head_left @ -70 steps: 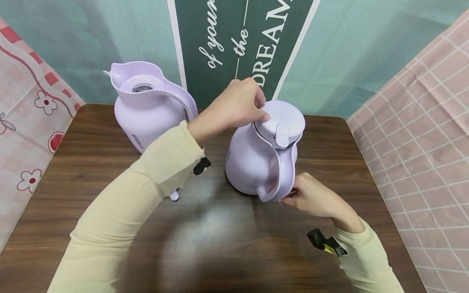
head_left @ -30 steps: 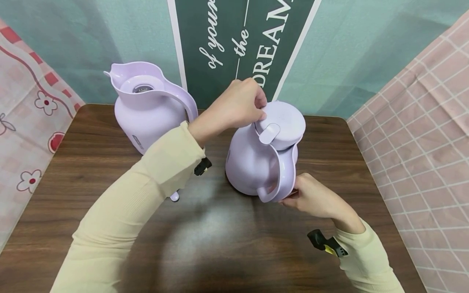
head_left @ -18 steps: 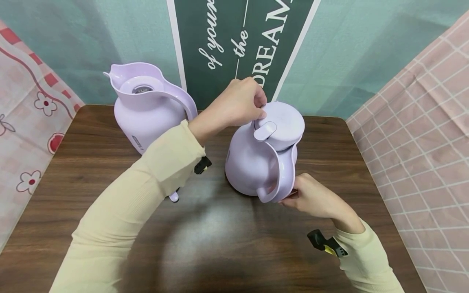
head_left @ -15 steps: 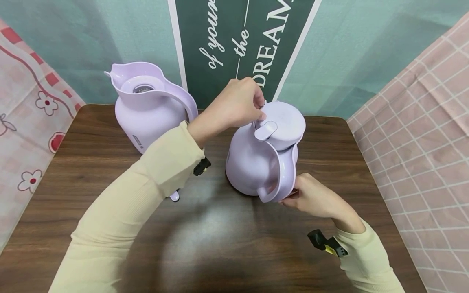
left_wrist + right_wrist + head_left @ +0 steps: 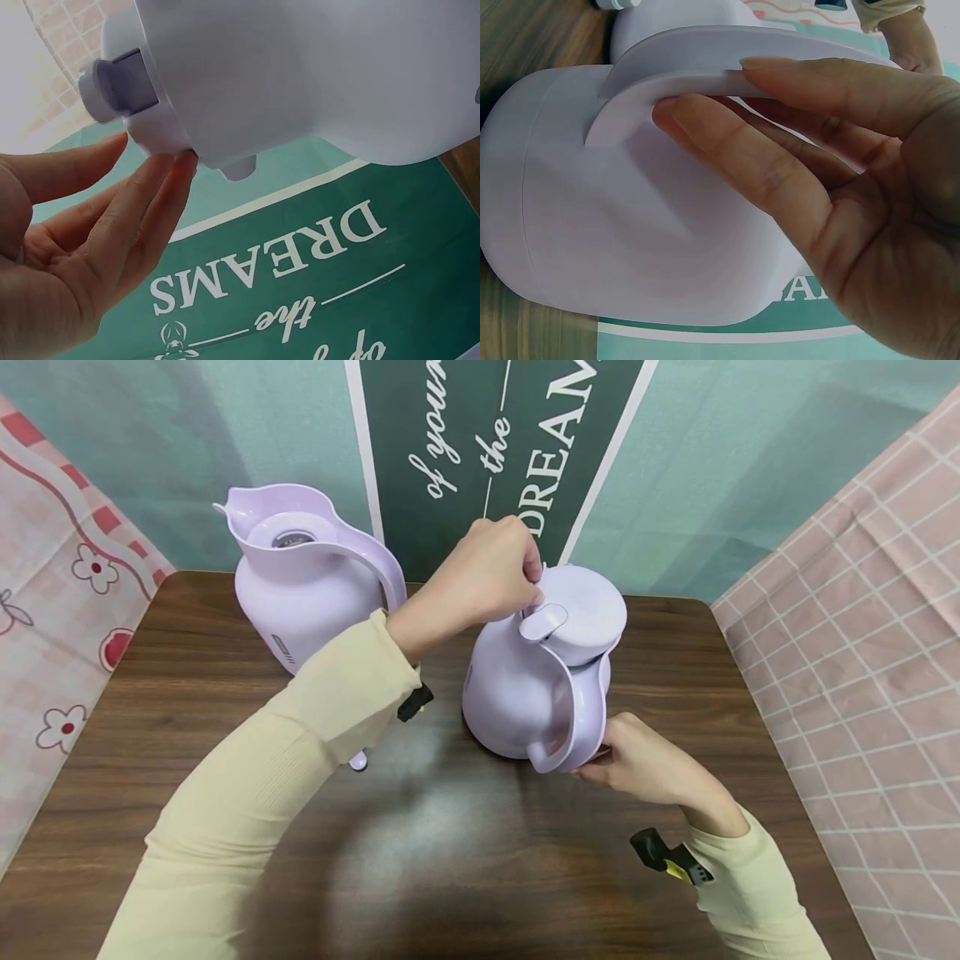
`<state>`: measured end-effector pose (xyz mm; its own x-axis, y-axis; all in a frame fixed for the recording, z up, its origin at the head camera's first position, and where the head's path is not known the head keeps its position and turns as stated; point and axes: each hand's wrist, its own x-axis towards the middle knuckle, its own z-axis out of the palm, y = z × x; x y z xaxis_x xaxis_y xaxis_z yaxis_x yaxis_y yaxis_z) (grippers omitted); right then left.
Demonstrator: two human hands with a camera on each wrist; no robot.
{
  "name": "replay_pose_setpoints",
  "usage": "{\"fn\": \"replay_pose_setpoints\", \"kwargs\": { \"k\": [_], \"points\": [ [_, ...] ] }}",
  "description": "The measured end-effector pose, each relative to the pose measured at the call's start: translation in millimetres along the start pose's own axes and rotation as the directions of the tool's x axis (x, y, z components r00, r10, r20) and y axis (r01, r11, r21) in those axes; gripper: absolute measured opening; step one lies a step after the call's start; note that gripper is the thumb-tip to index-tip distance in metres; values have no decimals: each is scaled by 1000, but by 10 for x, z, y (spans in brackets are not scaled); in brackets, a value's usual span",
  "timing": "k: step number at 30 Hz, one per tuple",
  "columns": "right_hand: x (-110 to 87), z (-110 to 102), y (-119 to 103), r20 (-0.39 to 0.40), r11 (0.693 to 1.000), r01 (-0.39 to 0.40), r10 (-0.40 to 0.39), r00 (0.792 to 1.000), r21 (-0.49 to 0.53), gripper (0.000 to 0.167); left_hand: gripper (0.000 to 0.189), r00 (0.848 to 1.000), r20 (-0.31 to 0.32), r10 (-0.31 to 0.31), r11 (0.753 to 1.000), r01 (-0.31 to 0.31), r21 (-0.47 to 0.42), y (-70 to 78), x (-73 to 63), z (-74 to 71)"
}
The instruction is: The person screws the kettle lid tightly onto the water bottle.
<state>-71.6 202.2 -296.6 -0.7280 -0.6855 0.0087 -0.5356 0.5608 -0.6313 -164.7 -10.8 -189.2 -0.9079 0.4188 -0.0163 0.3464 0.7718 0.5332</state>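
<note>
A lilac thermos jug (image 5: 506, 689) stands upright on the table, its round lid (image 5: 588, 602) seated in the mouth. My left hand (image 5: 487, 568) pinches the lid's left edge between thumb and fingers. In the left wrist view the thumb lies close to the lid's tab (image 5: 97, 90) while the other fingertips (image 5: 184, 161) touch the rim. The tab (image 5: 543, 622) points left of the handle in the head view. My right hand (image 5: 652, 760) grips the jug's handle (image 5: 588, 718) low down; the right wrist view has thumb and fingers on both sides of the handle (image 5: 705, 52).
A second lilac jug (image 5: 307, 585) stands at the back left, with its lidless mouth showing. A small lilac rounded piece (image 5: 358, 762) peeks out from under my left sleeve (image 5: 300, 752). Cloth-covered walls (image 5: 862, 652) border the brown wooden table (image 5: 480, 877) at the back and sides.
The lid has turned on the jug: its tab has swung left, from above the handle to beside my left thumb. For the last half second the tab has barely moved. The right hand stays put.
</note>
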Motion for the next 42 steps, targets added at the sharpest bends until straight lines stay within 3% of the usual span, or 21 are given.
{"fn": "replay_pose_setpoints", "kwargs": {
  "k": [10, 17, 21, 32, 42],
  "points": [
    [3, 4, -1, 13, 999, -29, 29, 999, 15, 12, 21, 999, 21, 40, 999, -40, -37, -76, 97, 18],
    [2, 9, 2, 10, 1000, -22, 22, 1000, 13, 12, 14, 999, 29, -24, 1000, 24, -17, -87, 14, -21],
    [0, 3, 0, 10, 1000, -21, 21, 1000, 14, 13, 10, 999, 35, -29, 1000, 29, -9, -76, -34, -33],
    [-6, -3, -1, 4, 1000, -18, 18, 1000, 10, 12, 24, 1000, 12, 15, 1000, -15, -8, -30, 11, 4],
    [-10, 4, 0, -7, 1000, -15, 16, 1000, 21, 12, 24, 997, 38, 64, 997, -62, -37, -113, 92, 25]
  ]
}}
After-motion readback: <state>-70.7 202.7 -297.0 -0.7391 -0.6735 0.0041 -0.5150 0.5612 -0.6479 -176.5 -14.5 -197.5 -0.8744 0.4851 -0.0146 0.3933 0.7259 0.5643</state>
